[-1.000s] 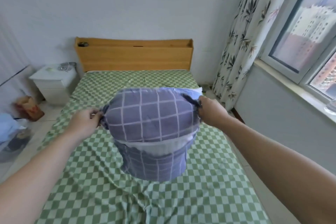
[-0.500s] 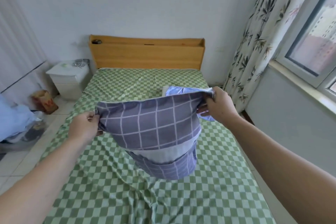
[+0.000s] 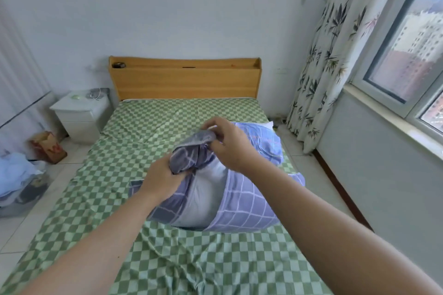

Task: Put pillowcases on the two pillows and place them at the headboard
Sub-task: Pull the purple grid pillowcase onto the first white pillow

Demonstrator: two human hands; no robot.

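Observation:
A white pillow (image 3: 206, 196) lies on the bed, partly inside a purple grid-pattern pillowcase (image 3: 247, 208). My left hand (image 3: 163, 179) grips the bunched open end of the case near the pillow's left side. My right hand (image 3: 230, 143) pinches the same bunched fabric from above. Behind them lies a second pillow (image 3: 266, 139) in a lighter blue case, a white corner poking out at its far end. The wooden headboard (image 3: 184, 79) stands at the far end of the bed, with nothing against it.
The bed carries a green checked sheet (image 3: 153, 122). A white nightstand (image 3: 81, 115) stands left of the headboard. A paper bag (image 3: 48, 147) and a bin of clothes (image 3: 19, 182) sit on the floor at left. Floral curtain (image 3: 330, 55) and window at right.
The pillow has come down from the air onto the bed. Both hands moved together from the case's spread corners and now bunch its open end.

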